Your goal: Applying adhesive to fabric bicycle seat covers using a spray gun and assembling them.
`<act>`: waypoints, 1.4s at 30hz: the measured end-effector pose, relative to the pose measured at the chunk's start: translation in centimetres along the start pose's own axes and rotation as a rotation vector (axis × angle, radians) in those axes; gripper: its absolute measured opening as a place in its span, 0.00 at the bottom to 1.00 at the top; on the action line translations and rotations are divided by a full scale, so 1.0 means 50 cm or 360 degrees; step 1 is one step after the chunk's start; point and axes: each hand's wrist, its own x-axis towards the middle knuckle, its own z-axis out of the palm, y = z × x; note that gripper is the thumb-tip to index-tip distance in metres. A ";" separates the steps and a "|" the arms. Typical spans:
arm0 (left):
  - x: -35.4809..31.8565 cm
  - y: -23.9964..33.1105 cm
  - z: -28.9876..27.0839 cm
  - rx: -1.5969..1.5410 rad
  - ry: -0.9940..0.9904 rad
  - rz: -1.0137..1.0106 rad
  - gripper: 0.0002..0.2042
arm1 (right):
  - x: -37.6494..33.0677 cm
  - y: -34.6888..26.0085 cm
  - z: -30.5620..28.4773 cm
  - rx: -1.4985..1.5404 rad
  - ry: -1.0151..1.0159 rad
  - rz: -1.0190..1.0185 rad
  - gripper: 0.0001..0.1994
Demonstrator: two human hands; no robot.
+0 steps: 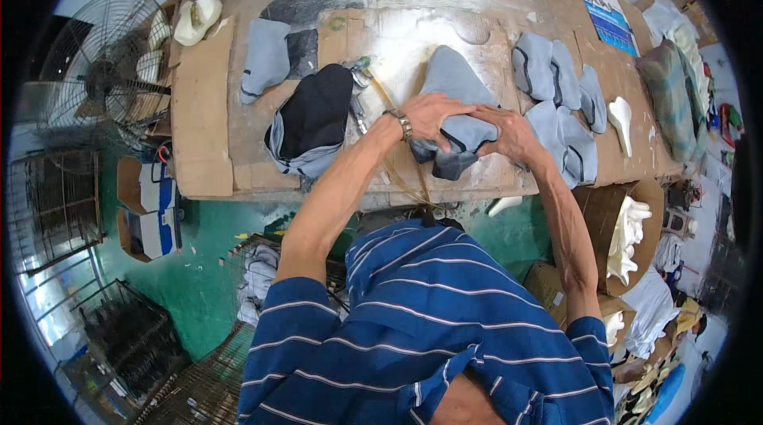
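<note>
On the worktable, a grey fabric piece with black trim (455, 79), shaped like a bicycle saddle cover, lies between my hands. My left hand (429, 119), a watch (404, 124) on its wrist, presses over its near left side with bent fingers on the fabric. From the right, my right hand (510, 135) grips the near edge, its fingers meeting those of the left. A dark flap (453, 165) hangs below the hands. Left of them stands a nested stack of similar covers, black inside (318, 111). A spray gun (362, 67) with a yellowish hose (381, 93) lies between.
Several grey covers lie at the right (536, 67), with another at the left (265, 55). A white saddle-shaped form (620, 124) is on the cardboard tabletop (203, 131). White forms fill a box (628, 238) at the right. A caged fan (103, 67) stands left.
</note>
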 end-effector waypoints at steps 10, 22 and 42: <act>-0.167 0.046 0.045 0.0197 0.0673 0.0048 0.66 | -0.061 -0.087 0.042 -0.0591 0.0118 0.0045 0.59; -0.540 -0.110 0.127 0.0635 0.0876 -0.0998 0.58 | -0.095 -0.211 0.089 -0.0682 0.0460 0.0140 0.55; -0.529 -0.136 -0.061 -0.1592 0.1419 -0.0794 0.22 | -0.082 -0.423 0.273 0.0109 0.1041 0.0189 0.21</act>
